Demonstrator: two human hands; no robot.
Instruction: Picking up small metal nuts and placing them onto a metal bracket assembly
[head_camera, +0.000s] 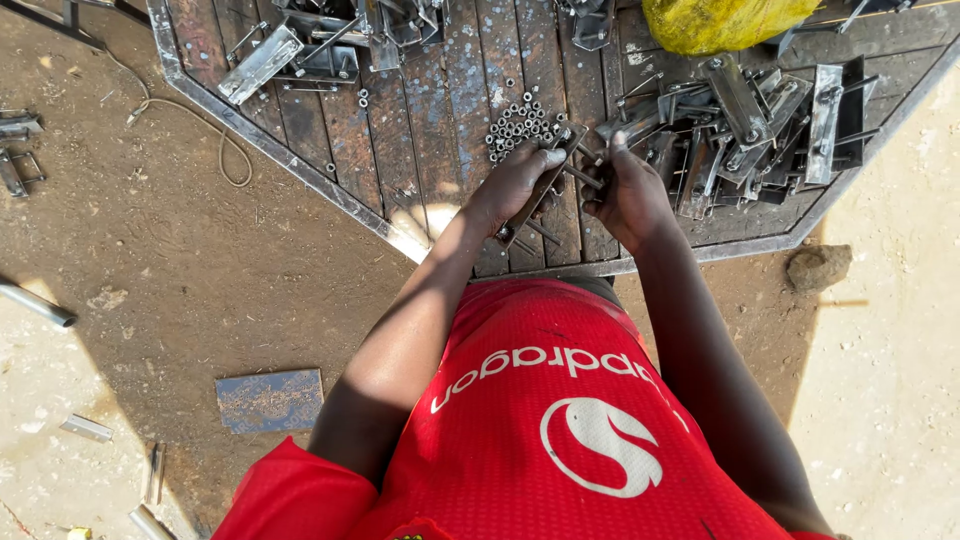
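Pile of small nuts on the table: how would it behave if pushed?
The nuts look like small loose metal pieces, so they would probably scatter rather than move together. Some could drop into the gaps between the table planks. Each is likely light, though dense for its size.

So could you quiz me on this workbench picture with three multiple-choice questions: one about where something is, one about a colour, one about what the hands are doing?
1. Where does the cluster of small nuts lie?
A. on the ground
B. on the table, just beyond the left hand
C. inside the sack

2. What colour is the sack at the table's far edge?
A. yellow
B. blue
C. black

3. What is the left hand doing?
A. resting flat and empty
B. gripping a metal bracket
C. holding a hammer

Answers: B, the nuts sit on the planks beyond the fingers; A, the sack is yellow; B, the fingers close around the metal bracket, with the right hand at it too.
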